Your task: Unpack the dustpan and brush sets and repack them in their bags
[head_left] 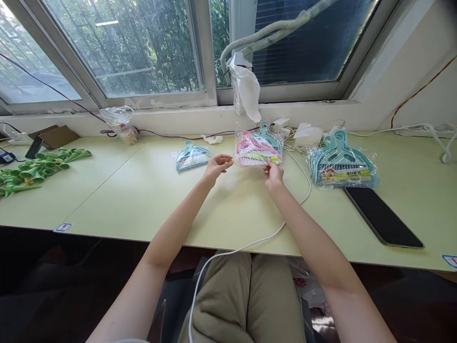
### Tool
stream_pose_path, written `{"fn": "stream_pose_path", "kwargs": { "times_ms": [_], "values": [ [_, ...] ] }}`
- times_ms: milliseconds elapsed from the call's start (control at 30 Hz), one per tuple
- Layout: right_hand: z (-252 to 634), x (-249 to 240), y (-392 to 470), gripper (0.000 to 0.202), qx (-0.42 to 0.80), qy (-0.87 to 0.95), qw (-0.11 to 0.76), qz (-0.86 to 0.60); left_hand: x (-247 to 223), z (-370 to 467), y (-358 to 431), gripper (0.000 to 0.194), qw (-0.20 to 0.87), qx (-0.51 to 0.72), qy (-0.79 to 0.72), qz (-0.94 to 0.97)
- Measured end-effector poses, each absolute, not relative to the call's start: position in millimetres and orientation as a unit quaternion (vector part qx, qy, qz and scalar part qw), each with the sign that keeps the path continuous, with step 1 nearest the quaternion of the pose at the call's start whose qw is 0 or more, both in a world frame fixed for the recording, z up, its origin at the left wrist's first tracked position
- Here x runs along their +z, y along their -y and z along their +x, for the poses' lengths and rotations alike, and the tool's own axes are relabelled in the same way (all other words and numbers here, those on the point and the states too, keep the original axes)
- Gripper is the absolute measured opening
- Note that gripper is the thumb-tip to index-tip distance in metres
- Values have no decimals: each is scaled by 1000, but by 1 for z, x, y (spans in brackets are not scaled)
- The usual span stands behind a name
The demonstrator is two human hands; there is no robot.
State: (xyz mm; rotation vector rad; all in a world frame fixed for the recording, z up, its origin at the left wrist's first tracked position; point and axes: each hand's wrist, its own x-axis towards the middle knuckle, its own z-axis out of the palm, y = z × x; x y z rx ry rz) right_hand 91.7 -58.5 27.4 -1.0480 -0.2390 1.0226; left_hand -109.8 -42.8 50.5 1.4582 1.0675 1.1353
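A pink mini dustpan and brush set (257, 151) in a clear plastic bag is tilted up over the table, its white bristles and a yellow-green label showing. My right hand (274, 175) pinches its lower right edge between thumb and fingers. My left hand (217, 168) is beside the bag's left edge, fingers half bent and apart; whether the tips touch the plastic is hard to tell. Just behind the pink set stands a teal set (269, 133), partly hidden. Another bagged blue-green set (193, 157) lies left of my left hand.
A stack of bagged teal sets (344, 162) lies at right, with a black phone (383, 216) in front. A white cable (257, 242) crosses the table and hangs over its front edge. Green plastic parts (43, 169) are piled at left. A bagged item (124, 131) stands by the window.
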Motion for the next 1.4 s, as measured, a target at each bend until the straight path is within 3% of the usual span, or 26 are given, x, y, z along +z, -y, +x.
{"fn": "stream_pose_path", "kwargs": {
  "times_ms": [333,933,1100,1267,1400],
  "values": [
    [91,28,60,21,496,117,724,-465,44,-115,35,50,634,448,-369,511],
    [92,28,56,23,582,269,629,-439,30,-159,-1,33,639,596,-360,327],
    [87,26,55,19,609,349,568,-430,30,-183,-16,22,542,691,-415,237],
    [84,20,54,20,612,366,564,-417,33,-208,-23,16,345,747,-541,174],
    [84,19,53,23,592,347,599,-413,34,-219,-15,18,139,729,-625,243]
  ]
}}
